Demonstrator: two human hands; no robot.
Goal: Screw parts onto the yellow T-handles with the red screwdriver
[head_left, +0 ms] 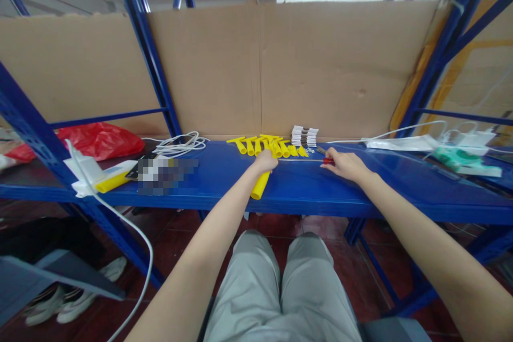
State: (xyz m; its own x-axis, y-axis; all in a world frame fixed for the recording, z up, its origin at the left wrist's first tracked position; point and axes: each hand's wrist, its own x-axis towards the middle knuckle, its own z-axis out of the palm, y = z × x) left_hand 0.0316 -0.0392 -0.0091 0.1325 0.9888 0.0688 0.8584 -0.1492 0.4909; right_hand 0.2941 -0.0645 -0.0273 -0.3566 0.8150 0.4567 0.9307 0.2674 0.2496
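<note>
My left hand (266, 161) is closed around a yellow plastic piece with a hollow tube handle (260, 186), whose round open end points toward me. My right hand (345, 164) grips the red handle of a screwdriver (300, 160). Its long thin shaft runs left, level with the blue shelf (224, 181), and its tip meets the left hand, where the exact contact is hidden. Just behind the left hand lies a row of similar yellow T-shaped pieces (250, 145). Smaller yellow parts (297, 151) lie to their right.
A stack of small white packs with dark bands (304, 136) stands at the cardboard back wall (320, 64). Coiled white cable (180, 144), a red bag (96, 140) and another yellow tube (116, 176) are left. Green-and-white packaging (460, 160) and cables lie right. Blue posts (148, 48) frame the shelf.
</note>
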